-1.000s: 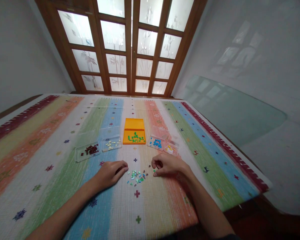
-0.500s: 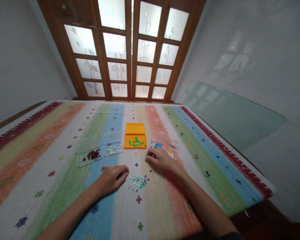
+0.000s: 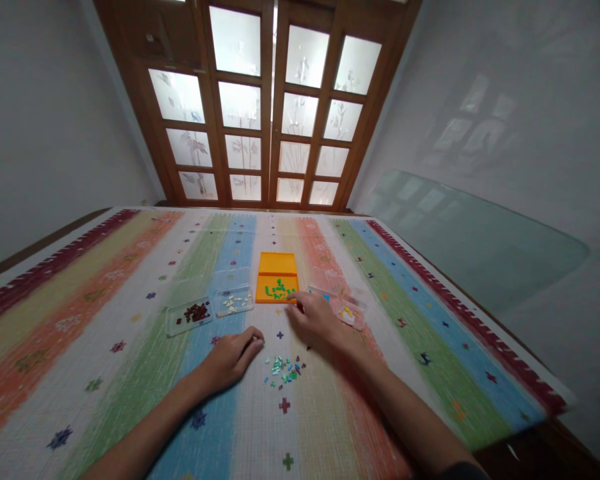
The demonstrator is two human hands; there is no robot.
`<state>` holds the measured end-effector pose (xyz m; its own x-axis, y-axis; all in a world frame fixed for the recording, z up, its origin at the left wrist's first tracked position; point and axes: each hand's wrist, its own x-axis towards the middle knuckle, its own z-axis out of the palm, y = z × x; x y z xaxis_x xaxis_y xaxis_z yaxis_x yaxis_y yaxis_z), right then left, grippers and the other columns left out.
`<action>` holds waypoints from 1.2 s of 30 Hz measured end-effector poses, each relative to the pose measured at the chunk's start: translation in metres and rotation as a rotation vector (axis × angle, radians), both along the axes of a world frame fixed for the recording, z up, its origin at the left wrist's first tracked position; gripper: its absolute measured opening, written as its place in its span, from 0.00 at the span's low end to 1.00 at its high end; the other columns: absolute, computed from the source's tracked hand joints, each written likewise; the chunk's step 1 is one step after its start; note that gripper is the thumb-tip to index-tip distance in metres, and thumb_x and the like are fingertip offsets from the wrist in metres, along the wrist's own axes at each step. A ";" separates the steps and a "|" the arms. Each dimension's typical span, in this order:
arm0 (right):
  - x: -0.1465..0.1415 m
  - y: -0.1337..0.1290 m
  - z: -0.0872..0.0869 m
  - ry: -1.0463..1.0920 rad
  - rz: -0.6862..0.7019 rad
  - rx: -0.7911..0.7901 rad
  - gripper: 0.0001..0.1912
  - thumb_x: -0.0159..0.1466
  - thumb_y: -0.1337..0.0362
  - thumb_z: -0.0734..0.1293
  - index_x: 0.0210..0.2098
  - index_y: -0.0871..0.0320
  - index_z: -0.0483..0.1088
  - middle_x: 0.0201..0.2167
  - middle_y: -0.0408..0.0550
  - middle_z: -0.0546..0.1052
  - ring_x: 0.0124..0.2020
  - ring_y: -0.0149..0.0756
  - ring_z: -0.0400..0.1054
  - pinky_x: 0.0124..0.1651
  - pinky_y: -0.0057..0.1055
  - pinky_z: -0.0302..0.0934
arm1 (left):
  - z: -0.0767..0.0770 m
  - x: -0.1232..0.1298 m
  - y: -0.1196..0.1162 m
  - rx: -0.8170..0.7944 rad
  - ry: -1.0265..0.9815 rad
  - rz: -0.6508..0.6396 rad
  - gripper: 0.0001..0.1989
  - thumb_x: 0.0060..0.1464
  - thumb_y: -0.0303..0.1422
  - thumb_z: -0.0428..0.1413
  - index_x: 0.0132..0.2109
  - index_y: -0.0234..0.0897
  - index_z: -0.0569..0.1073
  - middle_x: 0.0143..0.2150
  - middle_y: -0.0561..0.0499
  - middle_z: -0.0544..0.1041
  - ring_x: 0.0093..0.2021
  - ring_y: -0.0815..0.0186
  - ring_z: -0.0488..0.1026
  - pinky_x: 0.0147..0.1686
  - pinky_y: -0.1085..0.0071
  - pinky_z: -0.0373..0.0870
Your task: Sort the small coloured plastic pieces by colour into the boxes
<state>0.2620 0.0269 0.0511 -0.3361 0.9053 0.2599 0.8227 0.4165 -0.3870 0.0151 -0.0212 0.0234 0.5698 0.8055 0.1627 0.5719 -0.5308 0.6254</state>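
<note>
My right hand (image 3: 313, 319) is at the front right corner of an open orange box (image 3: 277, 263) holding several green pieces (image 3: 280, 291). Its thumb and fingertips are close together, and whatever is between them is too small to make out. Left of a loose pile of green, blue and dark pieces (image 3: 286, 370), my left hand (image 3: 237, 353) rests on the cloth. Its fingers are curled, with a tiny greenish piece at the fingertips. My right hand partly hides the clear box with blue pieces (image 3: 326, 297).
Left of the orange box stand a clear box with dark red pieces (image 3: 196, 313) and one with pale pieces (image 3: 234, 303). A clear box with yellow pieces (image 3: 349, 312) lies to the right. A striped cloth (image 3: 145, 347) covers the table.
My right hand has moved forward and left from beside the blue pieces to the orange box's front corner. The whole view has shifted slightly. My left hand stays beside the pile.
</note>
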 end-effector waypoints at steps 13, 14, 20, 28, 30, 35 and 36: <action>-0.034 -0.043 -0.025 0.202 0.292 0.049 0.09 0.65 0.64 0.68 0.43 0.59 0.77 0.29 0.46 0.79 0.28 0.32 0.70 0.33 0.26 0.59 | 0.005 0.003 0.001 -0.102 -0.075 0.043 0.15 0.69 0.41 0.41 0.41 0.40 0.68 0.35 0.50 0.78 0.35 0.61 0.77 0.39 0.68 0.69; -0.035 -0.043 -0.026 0.198 0.293 0.042 0.08 0.65 0.64 0.68 0.43 0.59 0.77 0.29 0.46 0.79 0.28 0.32 0.70 0.34 0.26 0.59 | 0.005 0.003 0.001 -0.103 -0.073 0.044 0.16 0.69 0.42 0.41 0.40 0.40 0.68 0.35 0.50 0.78 0.35 0.61 0.77 0.39 0.68 0.69; -0.036 -0.046 -0.021 0.143 0.326 -0.042 0.08 0.67 0.66 0.66 0.42 0.60 0.77 0.31 0.48 0.81 0.31 0.34 0.73 0.36 0.27 0.60 | 0.005 0.003 0.001 -0.085 -0.063 0.042 0.16 0.69 0.42 0.42 0.41 0.39 0.70 0.35 0.50 0.79 0.36 0.61 0.77 0.39 0.67 0.68; -0.023 -0.035 -0.014 0.140 0.028 -0.034 0.08 0.62 0.68 0.66 0.38 0.58 0.78 0.29 0.47 0.81 0.29 0.34 0.71 0.35 0.27 0.59 | 0.008 0.001 -0.002 -0.053 -0.059 0.004 0.13 0.62 0.40 0.53 0.44 0.37 0.75 0.24 0.57 0.71 0.24 0.69 0.67 0.28 0.72 0.61; -0.015 -0.029 -0.012 0.170 -0.080 -0.013 0.09 0.62 0.68 0.66 0.37 0.59 0.79 0.27 0.47 0.80 0.27 0.33 0.70 0.35 0.28 0.58 | 0.007 0.000 -0.003 -0.021 -0.059 -0.041 0.12 0.60 0.39 0.55 0.45 0.36 0.76 0.25 0.56 0.71 0.24 0.69 0.66 0.28 0.72 0.61; -0.001 -0.013 -0.008 0.220 -0.240 -0.019 0.11 0.64 0.66 0.65 0.36 0.60 0.80 0.23 0.45 0.77 0.24 0.33 0.67 0.32 0.28 0.55 | 0.005 0.000 -0.006 0.088 -0.053 -0.135 0.09 0.61 0.34 0.54 0.41 0.37 0.77 0.27 0.54 0.72 0.26 0.70 0.67 0.29 0.72 0.62; 0.000 -0.010 -0.008 0.226 -0.261 -0.007 0.11 0.64 0.66 0.65 0.36 0.61 0.80 0.23 0.46 0.77 0.24 0.33 0.67 0.32 0.28 0.55 | 0.005 0.001 -0.006 0.102 -0.052 -0.147 0.09 0.62 0.33 0.53 0.40 0.37 0.77 0.27 0.54 0.72 0.26 0.70 0.67 0.29 0.72 0.61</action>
<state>0.2620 0.0172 0.0433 -0.0274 0.9551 0.2949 0.7946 0.1998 -0.5733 0.0157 -0.0268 0.0282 0.6691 0.6918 0.2716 0.4517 -0.6687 0.5906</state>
